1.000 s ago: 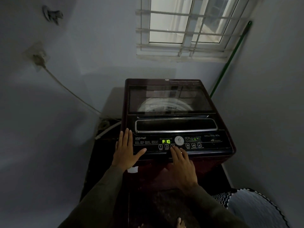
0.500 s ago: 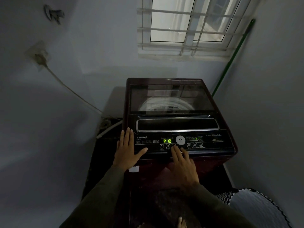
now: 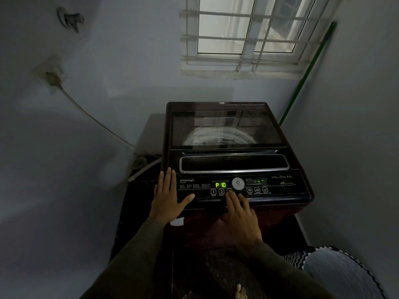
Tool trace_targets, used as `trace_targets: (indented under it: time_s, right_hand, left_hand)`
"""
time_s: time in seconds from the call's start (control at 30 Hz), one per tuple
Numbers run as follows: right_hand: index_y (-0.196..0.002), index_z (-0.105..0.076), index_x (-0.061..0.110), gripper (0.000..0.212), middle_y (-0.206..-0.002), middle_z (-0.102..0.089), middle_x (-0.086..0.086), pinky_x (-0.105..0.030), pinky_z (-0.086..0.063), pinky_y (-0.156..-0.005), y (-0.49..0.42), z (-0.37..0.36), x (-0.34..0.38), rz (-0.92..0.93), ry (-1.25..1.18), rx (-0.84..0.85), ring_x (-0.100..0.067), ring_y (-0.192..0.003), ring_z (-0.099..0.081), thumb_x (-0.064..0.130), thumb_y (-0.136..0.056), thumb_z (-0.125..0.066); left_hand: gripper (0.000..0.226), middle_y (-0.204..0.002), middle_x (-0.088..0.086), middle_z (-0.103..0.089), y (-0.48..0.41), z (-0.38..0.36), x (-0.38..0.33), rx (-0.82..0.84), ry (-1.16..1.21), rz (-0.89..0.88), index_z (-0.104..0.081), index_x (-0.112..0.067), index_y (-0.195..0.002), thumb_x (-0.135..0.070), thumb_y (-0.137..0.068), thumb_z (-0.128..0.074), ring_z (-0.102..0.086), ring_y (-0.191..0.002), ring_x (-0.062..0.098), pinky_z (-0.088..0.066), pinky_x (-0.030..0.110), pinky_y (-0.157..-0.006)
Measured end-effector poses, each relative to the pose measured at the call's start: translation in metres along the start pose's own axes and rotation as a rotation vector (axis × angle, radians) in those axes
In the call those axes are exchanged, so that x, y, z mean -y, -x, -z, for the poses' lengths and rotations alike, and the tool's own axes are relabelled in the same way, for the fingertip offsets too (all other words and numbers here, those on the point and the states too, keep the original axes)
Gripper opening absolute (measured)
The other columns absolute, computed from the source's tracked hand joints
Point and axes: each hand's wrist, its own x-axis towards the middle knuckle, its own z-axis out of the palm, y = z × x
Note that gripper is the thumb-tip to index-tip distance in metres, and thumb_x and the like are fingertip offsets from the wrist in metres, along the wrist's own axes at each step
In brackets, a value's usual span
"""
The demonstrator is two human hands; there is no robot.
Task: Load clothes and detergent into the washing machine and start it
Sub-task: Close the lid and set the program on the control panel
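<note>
We stand at washing machine (image 3: 235, 156), lid shut, drum dim under glass; clothes, detergent not visible. Display (image 3: 220, 184) reads P 10. Our left hand (image 3: 168, 196) flat, fingers spread, holding nothing, on near-left corner of control panel (image 3: 278, 186). Our right hand (image 3: 239, 209) open, empty, fingertips (image 3: 229, 193) on third numbered button. Step, we judge: program or start. Next: firm press, watch display.
</note>
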Motion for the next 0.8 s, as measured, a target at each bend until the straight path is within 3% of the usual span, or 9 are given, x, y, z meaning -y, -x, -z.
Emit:
trace_targets:
  time_s: [0.1,0.17,0.37,0.57,0.67,0.8]
  right_hand:
    - [-0.149,-0.026,0.014,0.087,-0.161,-0.022,-0.003,-0.049,-0.052,-0.094,0.0003,0.0042,0.0008,-0.036,-0.038,-0.008,-0.033,-0.144,-0.028,0.036,-0.079,-0.072]
    - [-0.151,-0.022,0.014,0.088,-0.162,-0.021,-0.003,-0.047,-0.051,-0.097,-0.0013,0.0045,0.0004,-0.006,-0.04,-0.009,-0.033,-0.145,-0.026,0.036,-0.081,-0.071]
    - [-0.142,-0.031,0.013,0.101,-0.147,-0.045,-0.004,-0.041,-0.06,-0.077,-0.0036,0.0056,0.0,-0.033,-0.064,-0.056,-0.033,-0.128,-0.051,0.041,-0.062,-0.086]
    - [-0.153,-0.022,0.011,0.087,-0.161,-0.022,-0.005,-0.045,-0.049,-0.1,0.0004,0.0096,0.0023,-0.002,-0.029,-0.037,-0.034,-0.144,-0.028,0.031,-0.083,-0.07]
    - [-0.151,-0.026,0.012,0.089,-0.16,-0.025,-0.005,-0.047,-0.051,-0.096,0.0015,0.0076,0.0025,-0.044,-0.035,-0.033,-0.034,-0.143,-0.032,0.032,-0.078,-0.073]
    - [-0.148,-0.031,0.014,0.08,-0.164,-0.011,-0.004,-0.048,-0.049,-0.098,0.0029,0.0009,-0.0001,0.013,0.014,-0.022,-0.034,-0.148,-0.02,0.035,-0.081,-0.069]
  left_hand:
    - [0.124,-0.161,-0.003,0.029,-0.0008,-0.002,0.0012,-0.008,0.001,-0.002,0.016,-0.016,-0.156,-0.098,-0.065,-0.003,0.033,-0.145,0.016,-0.002,0.051,-0.123]
    - [0.123,-0.161,-0.003,0.028,-0.0014,-0.0031,0.0021,-0.015,0.007,-0.004,0.015,-0.015,-0.156,-0.097,-0.067,-0.006,0.032,-0.146,0.016,-0.003,0.052,-0.123]
    - [0.122,-0.162,-0.003,0.027,-0.002,-0.0046,0.0031,-0.021,0.01,-0.005,0.015,-0.016,-0.156,-0.097,-0.068,-0.008,0.032,-0.146,0.015,-0.004,0.052,-0.123]
    - [0.123,-0.162,-0.004,0.027,-0.0012,-0.0028,0.0016,-0.018,0.022,0.0,0.015,-0.016,-0.156,-0.098,-0.066,-0.007,0.032,-0.146,0.015,-0.002,0.052,-0.123]
    - [0.121,-0.161,-0.005,0.028,-0.0001,-0.0021,0.0013,-0.017,0.026,0.0,0.016,-0.017,-0.156,-0.096,-0.068,-0.01,0.032,-0.146,0.015,-0.002,0.051,-0.123]
    - [0.117,-0.16,-0.005,0.029,-0.0004,-0.0008,0.0002,-0.01,0.019,0.004,0.016,-0.016,-0.156,-0.092,-0.072,-0.016,0.033,-0.146,0.015,-0.001,0.051,-0.123]
